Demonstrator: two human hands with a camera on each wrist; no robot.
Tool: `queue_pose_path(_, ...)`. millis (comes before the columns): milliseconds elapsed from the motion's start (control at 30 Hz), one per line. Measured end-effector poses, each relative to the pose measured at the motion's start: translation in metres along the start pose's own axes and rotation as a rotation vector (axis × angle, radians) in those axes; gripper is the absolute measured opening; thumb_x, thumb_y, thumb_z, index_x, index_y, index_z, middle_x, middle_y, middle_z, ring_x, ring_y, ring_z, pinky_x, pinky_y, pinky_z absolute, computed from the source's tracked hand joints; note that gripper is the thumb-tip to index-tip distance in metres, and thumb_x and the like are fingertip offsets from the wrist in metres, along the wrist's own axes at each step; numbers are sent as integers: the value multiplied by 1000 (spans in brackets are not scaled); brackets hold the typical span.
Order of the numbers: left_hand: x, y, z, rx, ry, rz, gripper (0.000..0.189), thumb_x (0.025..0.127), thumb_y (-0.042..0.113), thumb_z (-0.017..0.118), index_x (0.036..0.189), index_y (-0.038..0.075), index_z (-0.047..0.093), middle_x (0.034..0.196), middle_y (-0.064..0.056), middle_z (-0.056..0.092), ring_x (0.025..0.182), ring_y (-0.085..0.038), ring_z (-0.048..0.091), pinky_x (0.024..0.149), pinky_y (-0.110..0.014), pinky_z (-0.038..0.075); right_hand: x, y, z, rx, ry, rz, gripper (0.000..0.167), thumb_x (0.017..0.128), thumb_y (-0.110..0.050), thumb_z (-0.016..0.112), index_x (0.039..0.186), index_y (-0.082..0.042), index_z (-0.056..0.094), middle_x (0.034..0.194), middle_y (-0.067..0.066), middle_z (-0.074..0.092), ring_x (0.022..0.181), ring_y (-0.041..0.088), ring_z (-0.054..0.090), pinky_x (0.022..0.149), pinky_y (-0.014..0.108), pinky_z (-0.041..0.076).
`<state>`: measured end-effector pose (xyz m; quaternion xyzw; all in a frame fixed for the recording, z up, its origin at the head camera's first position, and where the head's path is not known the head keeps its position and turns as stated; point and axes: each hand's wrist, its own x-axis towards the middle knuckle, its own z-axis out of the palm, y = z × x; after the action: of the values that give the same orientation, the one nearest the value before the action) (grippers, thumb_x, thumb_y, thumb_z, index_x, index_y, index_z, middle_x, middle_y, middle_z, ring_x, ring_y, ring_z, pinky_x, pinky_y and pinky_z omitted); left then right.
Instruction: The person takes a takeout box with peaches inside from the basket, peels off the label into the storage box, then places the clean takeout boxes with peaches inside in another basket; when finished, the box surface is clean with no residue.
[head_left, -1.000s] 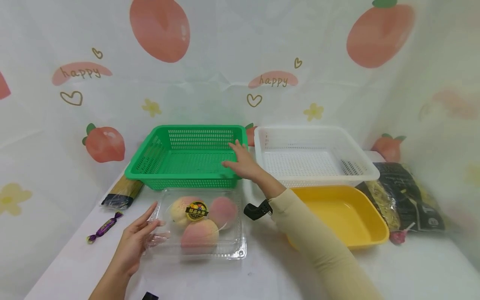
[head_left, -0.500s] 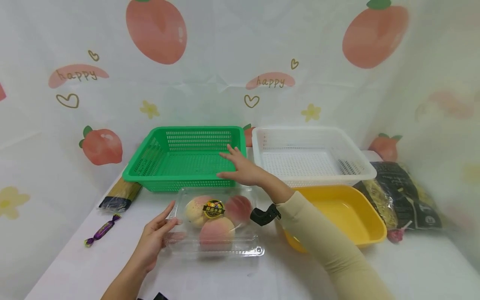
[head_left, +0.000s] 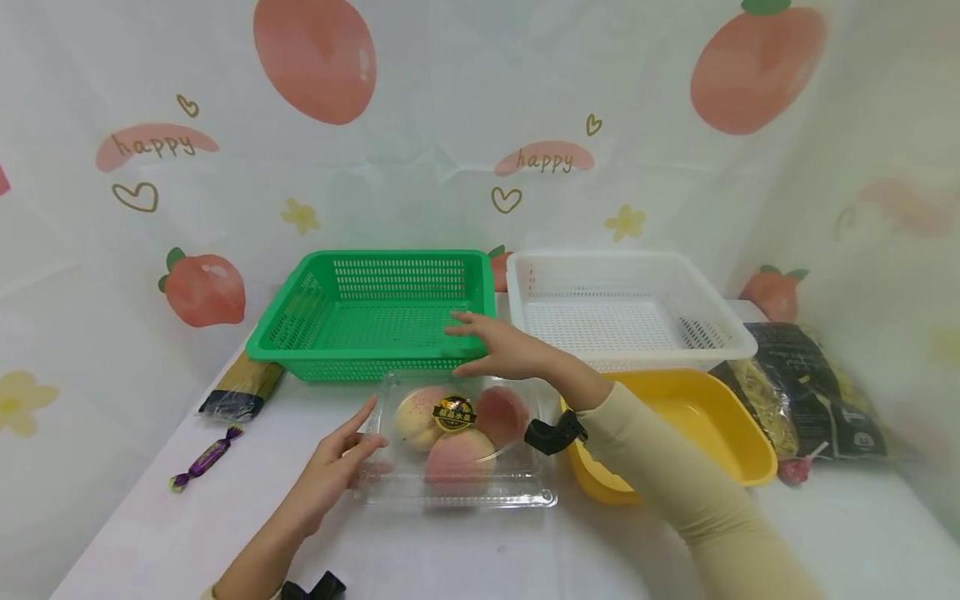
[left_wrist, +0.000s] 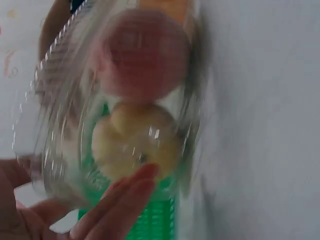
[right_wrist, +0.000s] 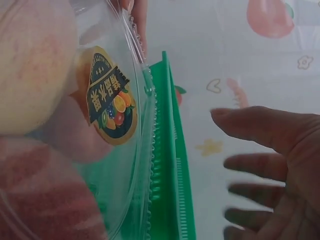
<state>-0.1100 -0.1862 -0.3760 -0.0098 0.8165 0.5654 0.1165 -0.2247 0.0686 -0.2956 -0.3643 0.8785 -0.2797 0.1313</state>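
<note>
A clear plastic clamshell box [head_left: 517,492] with three peaches [head_left: 459,457] and a black-and-gold label [head_left: 453,413] on its lid stands in front of the green basket [head_left: 375,367]. My left hand [head_left: 330,467] grips its left edge, thumb over the rim and some fingers visible through the plastic. In the left wrist view, fingers [left_wrist: 120,207] lie along the end of the box beside a pale peach [left_wrist: 137,137]. My right hand [head_left: 510,346] hovers near the basket's front right corner, above the box's far edge, fingers spread and holding nothing.
At the back right stands a white basket [head_left: 633,360], with a yellow tub [head_left: 678,425] before it. Black bags [head_left: 817,392] and a pink lollipop [head_left: 795,471] lie farther right. On the left are a flat package [head_left: 243,387] and a purple-wrapped candy [head_left: 207,457].
My left hand and the peach box have moved to the right across the table. The right hand has drawn back slightly toward me and to the right, still spread.
</note>
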Motion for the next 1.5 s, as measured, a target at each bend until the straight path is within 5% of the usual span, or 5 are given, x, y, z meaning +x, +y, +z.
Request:
queue_pose_path(200, 5, 20, -12, 585, -24, 114, 65, 94, 44, 51, 148, 18, 27, 115, -16, 65, 93, -26, 66, 73, -43, 52, -3, -5, 1, -59, -142, -123, 44, 86, -15, 67, 126, -1, 57, 131, 11, 57, 123, 25, 51, 102, 35, 43)
queue_pose_path(300, 11, 32, -16, 703, -28, 167, 68, 92, 50, 49, 148, 16, 28, 133, -21, 53, 108, -38, 60, 79, -53, 49, 1, -7, 4, -80, -179, -131, 31, 85, -11, 67, 114, -1, 65, 112, 10, 67, 101, 19, 62, 89, 26, 50)
queue_pose_path(500, 27, 32, -9, 659, -84, 245, 74, 93, 49, 50, 150, 12, 20, 149, -27, 24, 130, -50, 34, 96, -65, 34, 14, -6, 16, -73, -220, -96, 13, 84, -5, 67, 97, -1, 69, 90, 8, 69, 77, 7, 60, 69, 14, 49)
queue_pose_path(933, 34, 22, 7, 647, -58, 202, 78, 92, 53, 48, 151, 17, 13, 152, -25, 18, 106, -39, 60, 84, -57, 47, 23, 3, 25, 44, -218, -45, 3, 84, -1, 66, 86, 1, 68, 84, 9, 68, 69, 5, 59, 64, 16, 50)
queue_pose_path(1500, 35, 21, 8, 609, -106, 193, 79, 94, 52, 44, 152, 15, 3, 153, -26, 6, 124, -52, 39, 95, -64, 36, 20, 3, 27, 82, -195, -24, 3, 83, -1, 67, 83, 0, 65, 80, 6, 66, 69, 4, 57, 64, 16, 50)
